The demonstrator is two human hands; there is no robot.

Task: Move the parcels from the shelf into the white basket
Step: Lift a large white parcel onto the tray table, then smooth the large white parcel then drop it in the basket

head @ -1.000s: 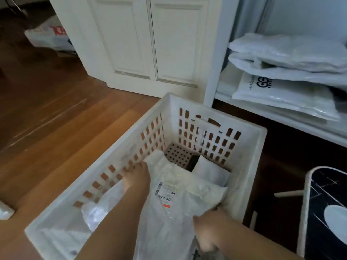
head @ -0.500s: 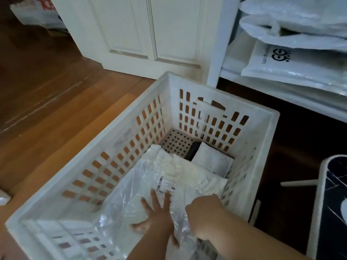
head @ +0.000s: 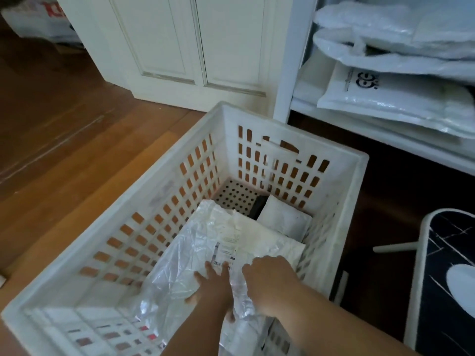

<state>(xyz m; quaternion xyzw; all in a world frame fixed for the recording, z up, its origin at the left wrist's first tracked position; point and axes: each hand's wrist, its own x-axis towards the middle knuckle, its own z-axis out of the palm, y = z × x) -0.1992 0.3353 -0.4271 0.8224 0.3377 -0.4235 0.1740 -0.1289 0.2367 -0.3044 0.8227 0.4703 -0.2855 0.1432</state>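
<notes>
The white basket (head: 295, 129) stands on the wooden floor below me. A large crinkled white plastic parcel (head: 205, 242) with a shipping label lies inside it, over other parcels. A small white padded parcel (head: 285, 222) sits at the far right corner of the basket. My left hand (head: 213, 283) presses flat on the large parcel with fingers spread. My right hand (head: 270, 278) is beside it, fingers curled down into the bunched plastic of the same parcel. Several white parcels (head: 401, 98) stay stacked on the white shelf (head: 359, 119) at the upper right.
White panelled cabinet doors (head: 192, 47) rise behind the basket. A dark patterned stool with a white frame (head: 449, 265) stands close on the right. A white bag with red print (head: 38, 21) lies on the floor at the far left.
My left hand has left the basket's left wall and now lies flat on the middle of the large parcel. The parcel has settled lower into the basket. My right hand stayed on its near edge.
</notes>
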